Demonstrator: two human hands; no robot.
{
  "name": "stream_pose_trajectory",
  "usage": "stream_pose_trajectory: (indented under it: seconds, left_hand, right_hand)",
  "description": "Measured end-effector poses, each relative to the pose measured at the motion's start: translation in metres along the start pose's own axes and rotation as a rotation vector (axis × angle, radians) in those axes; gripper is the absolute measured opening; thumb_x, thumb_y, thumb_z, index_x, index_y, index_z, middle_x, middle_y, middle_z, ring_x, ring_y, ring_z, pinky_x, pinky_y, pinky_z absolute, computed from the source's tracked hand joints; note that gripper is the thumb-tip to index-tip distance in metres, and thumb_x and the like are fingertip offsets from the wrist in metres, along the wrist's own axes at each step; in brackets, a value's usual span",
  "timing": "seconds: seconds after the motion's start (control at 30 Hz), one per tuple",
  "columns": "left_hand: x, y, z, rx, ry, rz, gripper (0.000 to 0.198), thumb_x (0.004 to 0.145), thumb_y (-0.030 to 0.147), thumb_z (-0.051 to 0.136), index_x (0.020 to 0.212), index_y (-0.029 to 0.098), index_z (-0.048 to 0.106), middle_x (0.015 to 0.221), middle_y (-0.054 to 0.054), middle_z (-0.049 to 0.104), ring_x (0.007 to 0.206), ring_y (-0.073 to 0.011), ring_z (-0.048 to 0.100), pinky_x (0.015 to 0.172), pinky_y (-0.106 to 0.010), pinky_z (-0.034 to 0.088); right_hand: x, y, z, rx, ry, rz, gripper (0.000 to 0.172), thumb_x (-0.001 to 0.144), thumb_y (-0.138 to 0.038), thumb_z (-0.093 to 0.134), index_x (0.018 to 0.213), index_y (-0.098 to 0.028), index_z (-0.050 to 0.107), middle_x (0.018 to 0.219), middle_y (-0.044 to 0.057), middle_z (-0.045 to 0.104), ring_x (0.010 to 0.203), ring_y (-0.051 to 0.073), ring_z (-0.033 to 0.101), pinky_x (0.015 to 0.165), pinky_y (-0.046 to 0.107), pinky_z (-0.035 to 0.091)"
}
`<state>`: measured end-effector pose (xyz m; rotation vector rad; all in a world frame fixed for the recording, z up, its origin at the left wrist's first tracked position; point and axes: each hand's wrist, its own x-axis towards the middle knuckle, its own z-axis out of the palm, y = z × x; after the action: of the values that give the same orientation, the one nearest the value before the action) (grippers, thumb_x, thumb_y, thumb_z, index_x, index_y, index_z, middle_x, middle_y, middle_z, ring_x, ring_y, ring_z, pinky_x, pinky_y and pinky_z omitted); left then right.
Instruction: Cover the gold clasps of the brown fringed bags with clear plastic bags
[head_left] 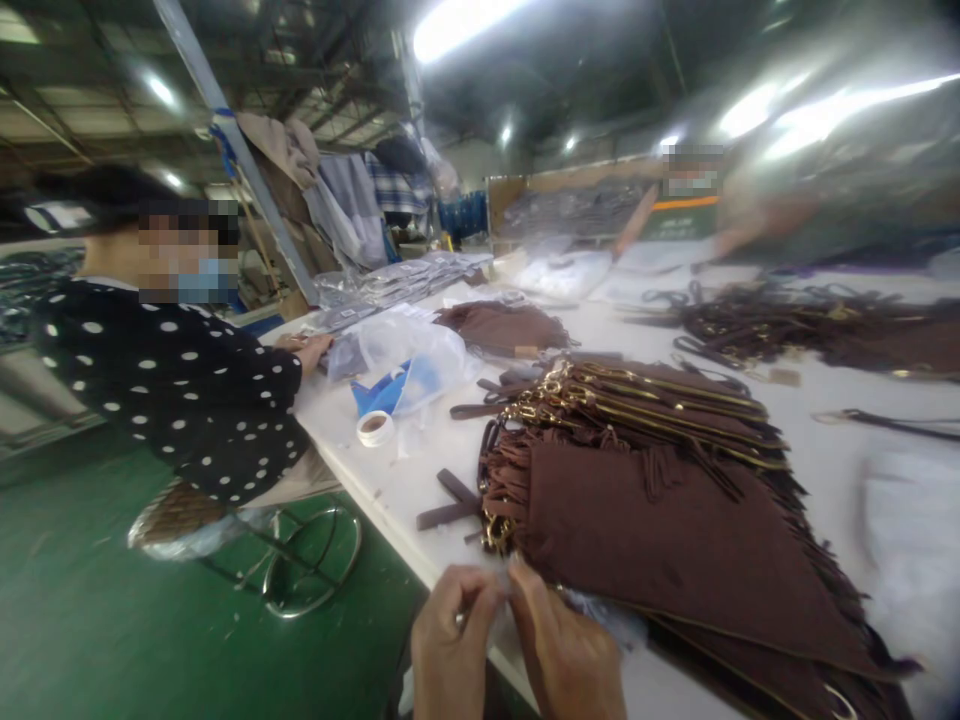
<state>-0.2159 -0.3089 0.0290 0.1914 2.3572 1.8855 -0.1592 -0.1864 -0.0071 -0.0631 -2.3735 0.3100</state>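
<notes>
My left hand (456, 635) and my right hand (571, 650) meet at the near edge of the table, thumbs and fingers pinched together. A small pale, see-through bit may lie between the fingertips, but blur hides what it is. Just beyond my hands lies a pile of brown fringed pouches (652, 520) with gold zippers. Gold clasps (499, 530) and brown wrist straps (450, 500) stick out from the pile's left side. Some clear plastic (611, 615) shows under the near edge of the pile, beside my right hand.
A roll of white tape (375, 429) and a clear bag with blue print (420, 370) sit on the white table (352, 455). More brown pouches (825, 330) lie behind. At left a person (165, 370) sits on a stool (311, 560); another person (682, 215) is across the table.
</notes>
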Motion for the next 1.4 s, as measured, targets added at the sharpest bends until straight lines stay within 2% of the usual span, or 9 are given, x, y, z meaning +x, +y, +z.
stream_pose_trajectory:
  seconds: [0.17, 0.27, 0.4, 0.53, 0.73, 0.87, 1.0, 1.2, 1.4]
  left_hand:
    - [0.003, -0.009, 0.001, -0.138, -0.01, -0.22, 0.028, 0.073, 0.042, 0.077, 0.079, 0.015, 0.07, 0.069, -0.003, 0.065, 0.063, -0.0148, 0.053, 0.059, -0.021, 0.042]
    - [0.004, -0.004, 0.0, -0.12, -0.013, -0.25, 0.029, 0.074, 0.042, 0.076, 0.074, 0.014, 0.069, 0.061, 0.001, 0.055, 0.055, -0.0096, 0.042, 0.051, -0.018, 0.033]
    - [0.006, 0.008, -0.001, -0.111, -0.076, -0.271, 0.02, 0.076, 0.032, 0.071, 0.072, 0.013, 0.066, 0.059, 0.002, 0.052, 0.054, -0.0081, 0.04, 0.05, -0.018, 0.03]
    - [0.007, 0.018, 0.002, -0.183, -0.079, -0.328, 0.016, 0.072, 0.026, 0.071, 0.075, 0.013, 0.065, 0.061, 0.0, 0.058, 0.054, -0.0089, 0.046, 0.051, -0.019, 0.034]
    - [0.007, 0.023, 0.011, -0.4, -0.055, -0.499, 0.029, 0.06, 0.017, 0.073, 0.088, 0.012, 0.065, 0.068, -0.004, 0.067, 0.057, -0.0141, 0.058, 0.057, -0.025, 0.044]
    - [0.006, 0.024, 0.016, -0.435, -0.022, -0.505, 0.022, 0.058, 0.017, 0.07, 0.078, 0.015, 0.062, 0.064, -0.001, 0.063, 0.058, -0.0136, 0.057, 0.056, -0.024, 0.044]
    - [0.003, 0.029, 0.018, -0.44, -0.084, -0.509, 0.013, 0.058, 0.023, 0.066, 0.061, 0.014, 0.056, 0.055, 0.001, 0.052, 0.051, -0.0116, 0.049, 0.051, -0.024, 0.039]
    - [-0.002, 0.021, 0.013, -0.288, -0.185, -0.458, 0.019, 0.068, 0.03, 0.062, 0.064, 0.012, 0.06, 0.055, -0.001, 0.054, 0.049, -0.0121, 0.048, 0.048, -0.024, 0.035]
    - [0.005, 0.021, 0.003, -0.155, -0.228, -0.382, 0.024, 0.071, 0.035, 0.069, 0.068, 0.014, 0.059, 0.052, 0.002, 0.054, 0.046, -0.0102, 0.045, 0.046, -0.022, 0.031]
  right_hand:
    - [-0.004, 0.0, 0.004, 0.023, -0.003, 0.024, 0.03, 0.105, -0.022, 0.032, 0.121, -0.014, 0.057, 0.082, 0.005, 0.074, 0.057, 0.013, 0.069, 0.051, 0.025, 0.042]
    - [-0.004, 0.0, 0.003, 0.039, 0.006, 0.035, 0.027, 0.104, -0.021, 0.036, 0.119, -0.015, 0.058, 0.076, 0.003, 0.073, 0.055, 0.013, 0.067, 0.051, 0.026, 0.04]
    - [-0.004, -0.001, 0.002, 0.055, 0.025, 0.056, 0.026, 0.104, -0.02, 0.036, 0.114, -0.017, 0.06, 0.068, 0.001, 0.07, 0.051, 0.011, 0.064, 0.051, 0.026, 0.036]
    - [-0.004, -0.002, 0.003, 0.095, 0.057, 0.087, 0.029, 0.106, -0.023, 0.032, 0.11, -0.018, 0.06, 0.068, 0.001, 0.07, 0.052, 0.012, 0.065, 0.053, 0.026, 0.035]
    - [-0.004, 0.001, -0.002, 0.135, -0.017, 0.044, 0.03, 0.106, -0.02, 0.029, 0.117, -0.016, 0.056, 0.075, 0.002, 0.071, 0.056, 0.013, 0.067, 0.056, 0.026, 0.038]
    - [-0.004, 0.002, -0.004, 0.141, -0.026, 0.045, 0.029, 0.106, -0.021, 0.029, 0.116, -0.018, 0.057, 0.077, 0.001, 0.07, 0.058, 0.012, 0.067, 0.058, 0.026, 0.037]
    - [-0.003, 0.001, -0.005, 0.158, 0.017, 0.045, 0.035, 0.107, -0.024, 0.024, 0.108, -0.017, 0.059, 0.065, -0.002, 0.064, 0.053, 0.012, 0.064, 0.054, 0.026, 0.034]
    - [0.002, 0.0, -0.008, 0.185, 0.039, 0.053, 0.04, 0.107, -0.029, 0.024, 0.09, -0.019, 0.058, 0.057, -0.003, 0.058, 0.048, 0.013, 0.061, 0.051, 0.028, 0.031]
    - [0.003, -0.002, -0.009, 0.169, 0.006, 0.072, 0.038, 0.106, -0.024, 0.024, 0.091, -0.021, 0.059, 0.056, -0.003, 0.058, 0.046, 0.015, 0.062, 0.048, 0.029, 0.031]
